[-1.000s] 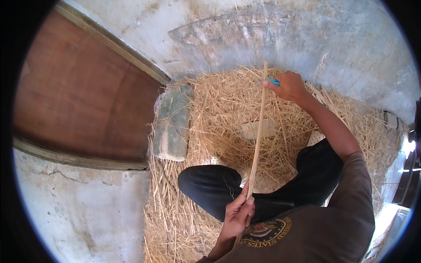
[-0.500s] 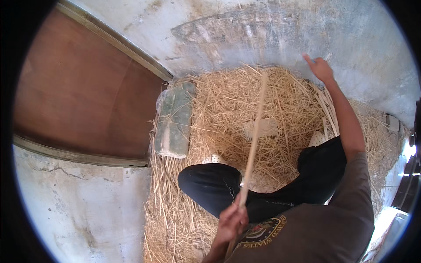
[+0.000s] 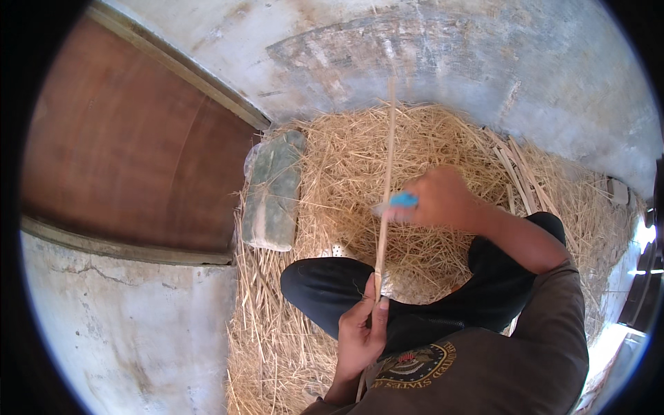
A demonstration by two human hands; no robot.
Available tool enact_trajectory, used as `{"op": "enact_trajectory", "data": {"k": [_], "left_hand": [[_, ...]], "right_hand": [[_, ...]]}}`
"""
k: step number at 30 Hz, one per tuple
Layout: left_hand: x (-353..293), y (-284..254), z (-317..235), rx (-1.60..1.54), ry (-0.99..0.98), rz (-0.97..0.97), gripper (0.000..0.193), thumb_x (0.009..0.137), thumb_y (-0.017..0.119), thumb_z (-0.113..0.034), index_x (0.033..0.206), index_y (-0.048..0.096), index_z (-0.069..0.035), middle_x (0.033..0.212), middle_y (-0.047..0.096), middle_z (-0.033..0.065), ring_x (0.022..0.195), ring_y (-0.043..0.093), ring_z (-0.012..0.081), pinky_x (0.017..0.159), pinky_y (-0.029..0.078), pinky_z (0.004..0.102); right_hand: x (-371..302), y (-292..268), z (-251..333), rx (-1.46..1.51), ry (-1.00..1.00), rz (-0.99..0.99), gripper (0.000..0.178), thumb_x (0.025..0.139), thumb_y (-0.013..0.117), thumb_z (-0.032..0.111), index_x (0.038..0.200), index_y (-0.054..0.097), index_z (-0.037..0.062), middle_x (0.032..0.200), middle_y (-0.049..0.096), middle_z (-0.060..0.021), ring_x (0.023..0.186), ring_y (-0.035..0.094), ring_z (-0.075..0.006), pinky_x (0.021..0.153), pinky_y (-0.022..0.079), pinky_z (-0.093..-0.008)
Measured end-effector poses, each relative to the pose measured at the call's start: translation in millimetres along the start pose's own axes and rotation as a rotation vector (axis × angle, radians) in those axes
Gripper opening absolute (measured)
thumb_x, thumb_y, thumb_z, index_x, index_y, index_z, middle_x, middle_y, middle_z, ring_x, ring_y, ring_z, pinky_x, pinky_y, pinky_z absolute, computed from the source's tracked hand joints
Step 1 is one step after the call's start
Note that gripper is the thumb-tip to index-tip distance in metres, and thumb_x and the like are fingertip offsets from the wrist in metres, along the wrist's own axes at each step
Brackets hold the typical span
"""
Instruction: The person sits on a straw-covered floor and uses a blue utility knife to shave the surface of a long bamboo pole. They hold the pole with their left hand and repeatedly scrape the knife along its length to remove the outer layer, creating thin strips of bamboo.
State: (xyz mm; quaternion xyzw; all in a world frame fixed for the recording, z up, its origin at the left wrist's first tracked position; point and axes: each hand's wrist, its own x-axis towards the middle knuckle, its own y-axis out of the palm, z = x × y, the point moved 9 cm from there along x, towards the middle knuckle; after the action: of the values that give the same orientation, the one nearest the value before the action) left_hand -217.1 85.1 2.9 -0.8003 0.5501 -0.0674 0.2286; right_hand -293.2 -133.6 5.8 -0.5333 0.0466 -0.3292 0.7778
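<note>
Long, narrow strip (image 3: 389,152) of pale, straight-edged, wood-like material, standing lengthwise between the person's lap and the rough, stained plaster wall (image 3: 443,62). Of the two hands, the left hand (image 3: 361,333) grips its lower part, thumb and fingers pinched around it. The right hand (image 3: 440,197), blurred, is curled around a small blue tool (image 3: 403,200), whose greyish tip appears to meet the strip, though blur obscures the contact. Below: loose, brittle straw (image 3: 339,166); to the left, a greenish-grey oblong block (image 3: 273,197); to the right, flat, pale slats (image 3: 526,173).
</note>
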Motion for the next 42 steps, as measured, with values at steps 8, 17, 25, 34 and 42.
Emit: {"op": "enact_trajectory", "data": {"k": [8, 17, 25, 34, 42], "left_hand": [[-7.0, -12.7, -4.9, 0.195, 0.002, -0.038, 0.043, 0.088, 0.059, -0.001, 0.129, 0.051, 0.009, 0.078, 0.064, 0.0205, 0.067, 0.063, 0.0149, 0.066, 0.05, 0.0278], [-10.5, -10.3, -7.8, 0.232, 0.11, -0.088, 0.044, 0.085, 0.059, 0.001, 0.129, 0.054, 0.004, 0.073, 0.059, 0.0196, 0.059, 0.06, 0.0289, 0.059, 0.05, 0.0341], [-10.7, -4.0, -15.0, 0.28, 0.152, -0.026, 0.044, 0.084, 0.059, 0.002, 0.127, 0.055, 0.005, 0.075, 0.06, 0.0199, 0.062, 0.063, 0.028, 0.062, 0.051, 0.0324], [-20.5, -4.3, -3.7, 0.148, 0.053, 0.009, 0.042, 0.083, 0.059, 0.004, 0.124, 0.057, 0.006, 0.078, 0.062, 0.0173, 0.062, 0.063, 0.0213, 0.062, 0.05, 0.0283], [-40.3, 6.8, 3.7, 0.016, 0.088, 0.134, 0.045, 0.087, 0.058, 0.004, 0.131, 0.051, 0.006, 0.085, 0.065, 0.014, 0.075, 0.058, 0.011, 0.071, 0.047, 0.0234]], "right_hand": [[-3.4, 19.5, 21.0, 0.124, -0.051, 0.075, 0.076, 0.078, 0.05, 0.078, 0.053, 0.061, 0.0069, 0.045, 0.052, -0.0118, 0.042, 0.055, -0.0285, 0.044, 0.044, -0.0408], [-11.2, 29.8, 22.2, 0.149, -0.116, 0.079, 0.069, 0.08, 0.054, 0.072, 0.056, 0.06, 0.0083, 0.044, 0.048, -0.0092, 0.042, 0.054, -0.0277, 0.043, 0.042, -0.0408], [14.9, 31.6, -68.3, -0.025, 0.279, 0.062, 0.066, 0.08, 0.056, 0.072, 0.06, 0.064, 0.0103, 0.044, 0.047, -0.0071, 0.042, 0.053, -0.0253, 0.042, 0.041, -0.0387], [17.8, 23.6, -83.1, -0.089, 0.145, -0.119, 0.066, 0.084, 0.05, 0.072, 0.064, 0.064, 0.0103, 0.045, 0.047, -0.0068, 0.04, 0.049, -0.0244, 0.044, 0.041, -0.0378], [42.8, -11.7, -200.6, -0.313, 0.353, -0.097, 0.073, 0.085, 0.043, 0.075, 0.078, 0.067, 0.0062, 0.066, 0.062, -0.0119, 0.065, 0.063, -0.0274, 0.061, 0.052, -0.0405]]}}
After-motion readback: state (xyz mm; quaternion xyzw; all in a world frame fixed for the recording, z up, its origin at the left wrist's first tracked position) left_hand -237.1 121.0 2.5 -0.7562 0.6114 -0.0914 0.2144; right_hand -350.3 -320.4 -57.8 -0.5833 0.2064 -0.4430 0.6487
